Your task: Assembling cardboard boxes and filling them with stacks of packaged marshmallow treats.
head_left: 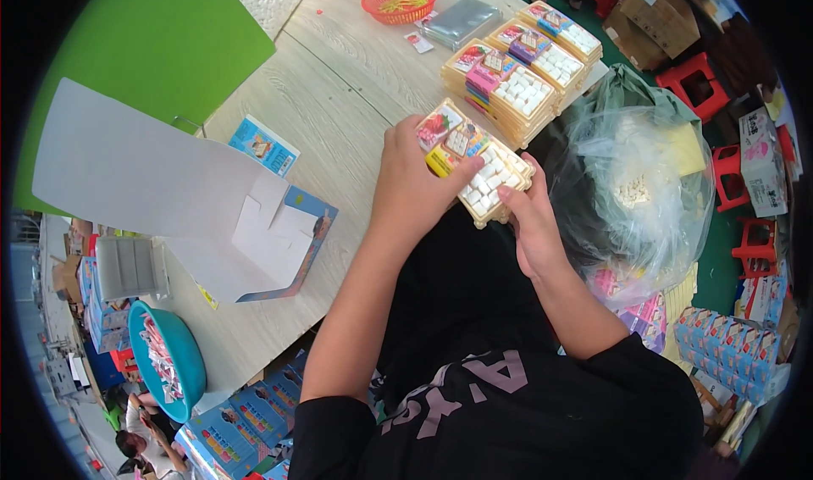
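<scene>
Holding small packets, teal basin (pixel 194 370): at the left end of the table (pixel 347 82).
Unfolded display box (pixel 144 162): left on the table, white panel raised, blue printed side toward the right.
Left hand (pixel 413 182): clamped on the tray pack's left side, thumb laid over the top beside the white blocks.
Two-handed grip: best kept firm on the cream rim and light under the thumbs, since hard pressure could shift the blocks; a level hold would probably suit the loaded end.
Tray pack (pixel 458 144): between the two hands, touching both, at the table's near edge; strawberry-printed card far left, white blocks near right.
Right hand (pixel 535 227): clamped on the near right corner, thumb against the outermost blocks; fingertips beneath cannot be seen.
Stacked tray packs (pixel 501 83): far right of the held one, apart from it.
Clear plastic bag (pixel 605 217): right, beyond the table, white pieces inside.
</scene>
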A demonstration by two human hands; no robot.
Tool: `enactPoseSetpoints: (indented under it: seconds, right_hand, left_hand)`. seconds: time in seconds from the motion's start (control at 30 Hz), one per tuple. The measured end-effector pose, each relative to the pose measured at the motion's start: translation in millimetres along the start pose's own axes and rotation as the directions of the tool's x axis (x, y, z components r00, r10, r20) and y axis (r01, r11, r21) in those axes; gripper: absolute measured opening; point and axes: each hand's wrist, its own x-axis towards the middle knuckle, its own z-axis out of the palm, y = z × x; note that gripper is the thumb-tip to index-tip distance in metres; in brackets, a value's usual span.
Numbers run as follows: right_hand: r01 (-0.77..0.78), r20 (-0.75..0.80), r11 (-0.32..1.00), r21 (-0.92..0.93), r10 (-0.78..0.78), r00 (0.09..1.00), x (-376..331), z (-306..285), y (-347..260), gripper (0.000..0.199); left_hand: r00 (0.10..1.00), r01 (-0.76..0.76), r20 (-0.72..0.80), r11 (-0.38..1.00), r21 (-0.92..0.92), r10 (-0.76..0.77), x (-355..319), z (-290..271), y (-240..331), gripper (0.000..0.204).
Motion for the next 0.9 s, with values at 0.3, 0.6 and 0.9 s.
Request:
enactPoseSetpoints:
  seconds: [0.3, 0.6, 0.9]
  right_hand:
    - [0.171, 0.103, 0.982, -0.082, -0.162, 0.981, -12.5, 18.5, -1.1, 0.086]
    - [0.439, 0.387, 0.866, -0.239, -0.330, 0.861, 1.9, 24.9, -26.9, 0.097]
    - [0.426, 0.577, 0.786, -0.448, -0.110, 0.809, 25.1, 7.9, -38.5, 0.101]
  left_hand:
    - [0.988, 0.074, -0.120, 0.982, -0.175, -0.096, -28.9, -0.9, -8.3, 0.076]
    - [0.981, 0.081, -0.080, 0.745, -0.662, -0.178, -54.7, -30.9, -16.5, 0.077]
    - [0.999, 0.006, -0.032, 0.983, -0.186, -0.012, -77.3, -62.5, -29.3, 0.096]
